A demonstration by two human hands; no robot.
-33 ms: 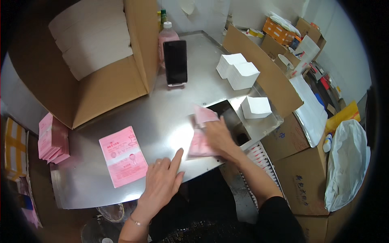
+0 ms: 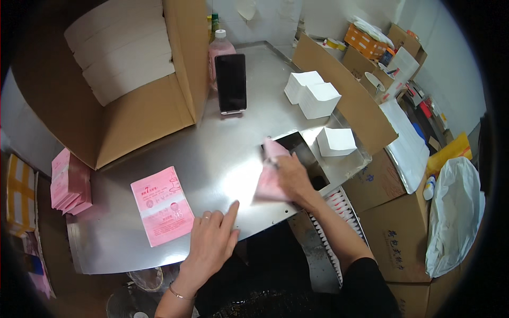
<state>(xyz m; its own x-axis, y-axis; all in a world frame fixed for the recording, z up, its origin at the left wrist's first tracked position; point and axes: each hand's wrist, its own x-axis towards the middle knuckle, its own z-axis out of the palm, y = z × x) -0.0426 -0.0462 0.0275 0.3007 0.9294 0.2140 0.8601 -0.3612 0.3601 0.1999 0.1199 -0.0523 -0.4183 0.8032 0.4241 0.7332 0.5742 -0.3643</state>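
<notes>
My right hand [image 2: 294, 179] grips a pink printed packet [image 2: 269, 184], slightly blurred, beside the dark rectangular opening [image 2: 290, 142] in the metal table [image 2: 175, 148]. Its fingers are bent over the packet and partly hidden. My left hand [image 2: 209, 244] rests at the table's near edge with the index finger stretched out and nothing held. To its left lies a flat stack of pink printed wrappers [image 2: 163, 199] with a pale band across it. White stacks of folded paper [image 2: 321, 99] stand beyond the opening, and one more white stack [image 2: 338, 142] sits just right of it.
A large open carton [image 2: 146, 130] with white paper bundles fills the back left. A phone [image 2: 231, 85] stands upright before a pink bottle [image 2: 220, 47]. More pink wrappers [image 2: 66, 183] stand at the left edge. Cartons [image 2: 397, 238] and a row of small packets [image 2: 339, 204] are below right.
My right hand has moved a little to the right with the pink packet, nearer the opening. My left hand stays almost in place.
</notes>
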